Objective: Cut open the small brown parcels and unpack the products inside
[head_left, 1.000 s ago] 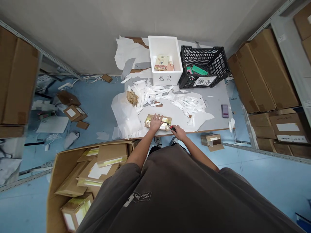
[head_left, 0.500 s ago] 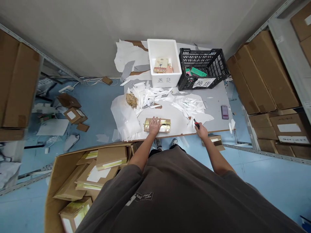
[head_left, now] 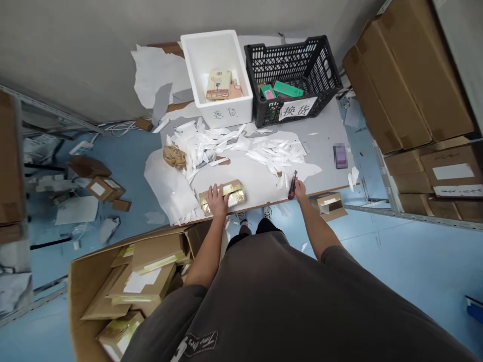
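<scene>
A small box wrapped in shiny yellowish tape lies near the front edge of the table. My left hand rests on its left part, fingers spread over the top. At the table's front edge, right of the box, my right hand is closed on a red and black cutter, whose tip points away from me. White paper strips lie in heaps beyond both hands, and crumpled brown paper sits at their left.
A white bin and a black crate stand at the back of the table. A purple item lies at right. A large carton of parcels is at lower left; stacked boxes stand right.
The view has shifted, moving the table leftward in it. The box now sits tilted, with its right end farther from me. The cutter has turned more upright in my right hand.
</scene>
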Available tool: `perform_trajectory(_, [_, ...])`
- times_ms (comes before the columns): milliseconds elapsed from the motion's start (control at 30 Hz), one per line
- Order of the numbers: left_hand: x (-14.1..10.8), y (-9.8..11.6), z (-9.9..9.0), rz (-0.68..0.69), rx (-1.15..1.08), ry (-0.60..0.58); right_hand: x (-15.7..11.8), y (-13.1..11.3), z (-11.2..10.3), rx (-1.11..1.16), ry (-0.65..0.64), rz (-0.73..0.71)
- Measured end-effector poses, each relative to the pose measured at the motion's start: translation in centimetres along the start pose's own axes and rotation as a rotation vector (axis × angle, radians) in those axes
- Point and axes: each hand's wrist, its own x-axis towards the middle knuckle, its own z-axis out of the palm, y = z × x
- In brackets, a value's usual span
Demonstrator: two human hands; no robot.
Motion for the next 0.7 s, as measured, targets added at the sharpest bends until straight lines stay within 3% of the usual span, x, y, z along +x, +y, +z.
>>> perform_trajectory(100, [-0.5,0.6,0.9,-0.063,0.036,0.059,3.3,1.4,-0.8,-0.073,0.037,0.077])
perform_trajectory(167, [-0.7,1.1,1.3,-0.099,0.051,0.087,4.7,1.9,-1.1,-0.095,0.045,0.053])
perform_trajectory(267, [-0.9,2.0,1.7,-0.154,0.061,0.108,4.8,1.5,-1.4,-0.093,0.155,0.007])
perform_trajectory(333, [-0.9,3.0,1.8,-0.196,0.057,0.102,3.3,0.3,-0.9,-0.077,0.147,-0.02])
perform_trajectory(400, [-0.9,4.4,1.8,-0.243,0.038,0.088,0.6,-1.6,0.8,-0.048,-0.02,-0.06])
perform_trajectory(500, [-1.0,6.7,1.9,-0.303,-0.01,0.088,-4.5,-5.0,5.5,0.022,-0.381,-0.091])
perform_trajectory(600, [-1.0,8.0,1.6,-0.332,-0.009,0.083,-8.6,-8.2,10.6,0.015,-0.506,-0.159])
perform_trajectory(700, [-1.4,7.0,0.5,-0.288,0.033,-0.039,-9.9,-11.3,14.2,0.014,-0.541,-0.192])
